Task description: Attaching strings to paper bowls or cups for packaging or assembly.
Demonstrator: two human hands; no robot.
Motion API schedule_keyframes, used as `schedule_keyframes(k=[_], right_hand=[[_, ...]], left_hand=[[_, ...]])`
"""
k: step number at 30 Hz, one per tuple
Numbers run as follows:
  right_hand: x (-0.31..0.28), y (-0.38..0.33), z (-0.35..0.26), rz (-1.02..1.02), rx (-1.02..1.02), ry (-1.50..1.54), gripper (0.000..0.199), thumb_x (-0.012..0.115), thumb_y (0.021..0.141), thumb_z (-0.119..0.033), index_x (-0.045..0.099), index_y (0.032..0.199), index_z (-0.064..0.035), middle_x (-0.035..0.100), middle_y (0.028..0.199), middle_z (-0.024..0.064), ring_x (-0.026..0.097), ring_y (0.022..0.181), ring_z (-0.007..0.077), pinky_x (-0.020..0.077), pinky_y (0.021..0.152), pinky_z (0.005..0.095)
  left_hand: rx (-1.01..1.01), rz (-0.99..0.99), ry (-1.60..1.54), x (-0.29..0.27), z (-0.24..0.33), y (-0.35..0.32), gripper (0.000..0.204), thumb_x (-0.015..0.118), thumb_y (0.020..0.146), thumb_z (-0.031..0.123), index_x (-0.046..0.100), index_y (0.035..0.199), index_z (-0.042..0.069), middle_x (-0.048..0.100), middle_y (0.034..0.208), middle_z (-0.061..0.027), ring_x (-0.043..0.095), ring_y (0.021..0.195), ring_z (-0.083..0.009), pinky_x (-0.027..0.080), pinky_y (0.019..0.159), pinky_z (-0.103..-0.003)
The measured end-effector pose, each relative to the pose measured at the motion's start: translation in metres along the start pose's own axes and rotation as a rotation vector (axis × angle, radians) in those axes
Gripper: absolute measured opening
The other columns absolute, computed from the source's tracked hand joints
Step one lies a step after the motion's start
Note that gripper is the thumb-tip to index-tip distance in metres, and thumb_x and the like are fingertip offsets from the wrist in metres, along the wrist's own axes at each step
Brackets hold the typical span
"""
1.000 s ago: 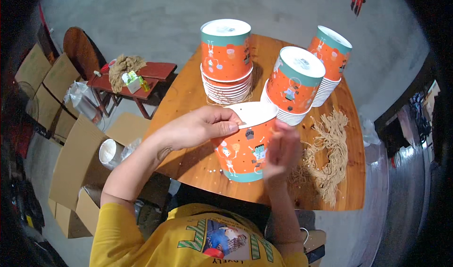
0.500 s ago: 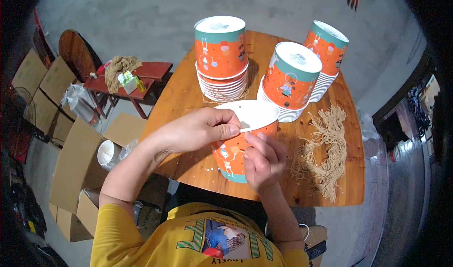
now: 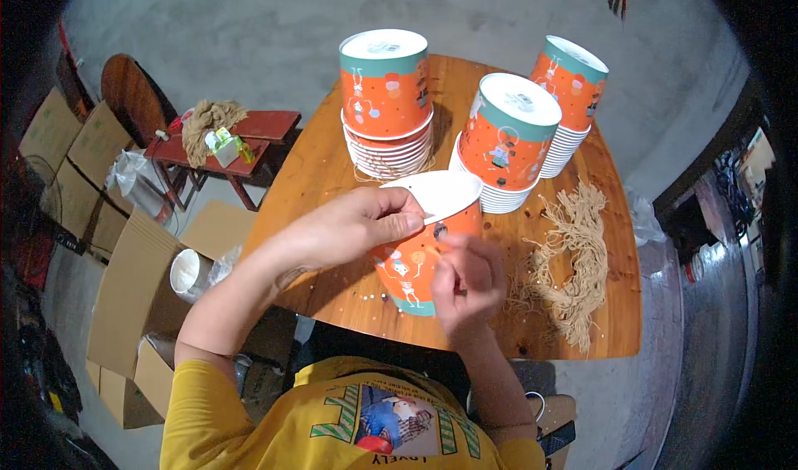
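Note:
An orange paper bucket [image 3: 405, 275] with a teal band at its base and a white inside stands tilted near the table's front edge. My left hand [image 3: 366, 222] is closed on its rim, thumb outside and fingers inside. Just off the bucket's right side, my right hand [image 3: 469, 285] is curled with its fingertips together. Those fingers are a little blurred, and I cannot make out what they hold, if anything. To the right of my right hand lies a hank of tan twine [image 3: 582, 262].
Upside-down stacks of like buckets stand farther back: a left stack [image 3: 385, 96], a middle stack [image 3: 509, 146] and a right stack [image 3: 570, 79]. Opened cardboard boxes [image 3: 133, 295] lie on the floor at left. A red bench [image 3: 266, 125] carries more twine [image 3: 208, 129].
My right hand has come slightly away from the rim and turned, with its fingers curled in. The bucket has shifted and tilted a little; my left hand keeps its hold.

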State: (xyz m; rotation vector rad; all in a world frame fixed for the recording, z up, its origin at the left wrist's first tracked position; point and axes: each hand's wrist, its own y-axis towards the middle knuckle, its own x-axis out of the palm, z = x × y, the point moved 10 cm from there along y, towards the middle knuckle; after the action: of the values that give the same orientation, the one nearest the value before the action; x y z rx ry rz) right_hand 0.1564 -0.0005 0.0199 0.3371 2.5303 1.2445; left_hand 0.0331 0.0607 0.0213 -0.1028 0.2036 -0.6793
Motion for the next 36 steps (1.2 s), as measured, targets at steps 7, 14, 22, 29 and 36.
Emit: schedule_keyframes(k=[7, 14, 22, 29, 36], right_hand=[[-0.005, 0.021, -0.023, -0.041, -0.070, -0.273, 0.026, 0.067, 0.064, 0.005, 0.056, 0.084, -0.0079, 0.058, 0.095, 0.0106, 0.057, 0.078, 0.0278, 0.0474, 0.067, 0.0374], [-0.006, 0.024, -0.025, -0.047, -0.050, -0.282, 0.025, 0.067, 0.063, 0.004, 0.054, 0.081, -0.0076, 0.055, 0.090, 0.0094, 0.056, 0.078, 0.0281, 0.0469, 0.066, 0.0385], [-0.006, 0.025, -0.019, -0.048, -0.037, -0.251, 0.019, 0.061, 0.072, 0.009, 0.055, 0.085, -0.0031, 0.056, 0.095, 0.0099, 0.056, 0.075, 0.0207, 0.0468, 0.061, 0.0297], [0.000, 0.016, 0.019, -0.064, 0.124, 0.045, 0.019, 0.062, 0.076, 0.004, 0.053, 0.090, -0.0058, 0.055, 0.096, 0.0106, 0.057, 0.077, 0.0226, 0.0479, 0.068, 0.0325], [0.005, 0.012, 0.026, -0.104, 0.203, 0.082, 0.015, 0.062, 0.078, 0.002, 0.054, 0.088, -0.0053, 0.055, 0.092, 0.0090, 0.057, 0.075, 0.0206, 0.0465, 0.065, 0.0318]], left_hand=[[0.046, 0.023, -0.044, 0.007, 0.010, -0.002, 0.022, 0.052, 0.098, 0.025, 0.057, 0.104, 0.003, 0.056, 0.090, 0.0040, 0.048, 0.085, -0.0038, 0.042, 0.075, -0.021], [0.040, 0.001, -0.011, 0.012, 0.008, 0.000, 0.026, 0.051, 0.098, 0.023, 0.058, 0.112, 0.001, 0.057, 0.092, 0.0025, 0.049, 0.086, -0.0045, 0.044, 0.077, -0.023], [0.366, 0.259, 0.588, 0.011, 0.039, -0.011, 0.022, 0.052, 0.093, 0.011, 0.057, 0.112, 0.000, 0.059, 0.103, -0.0143, 0.058, 0.093, -0.0291, 0.046, 0.083, -0.035], [0.604, 0.291, 0.709, 0.022, 0.039, -0.015, 0.023, 0.059, 0.087, 0.007, 0.058, 0.109, 0.005, 0.054, 0.089, -0.0134, 0.057, 0.088, -0.0304, 0.046, 0.077, -0.039], [0.651, 0.370, 0.737, 0.022, 0.035, -0.014, 0.011, 0.062, 0.084, 0.008, 0.058, 0.093, 0.003, 0.053, 0.084, -0.0123, 0.056, 0.081, -0.0311, 0.047, 0.071, -0.040]])
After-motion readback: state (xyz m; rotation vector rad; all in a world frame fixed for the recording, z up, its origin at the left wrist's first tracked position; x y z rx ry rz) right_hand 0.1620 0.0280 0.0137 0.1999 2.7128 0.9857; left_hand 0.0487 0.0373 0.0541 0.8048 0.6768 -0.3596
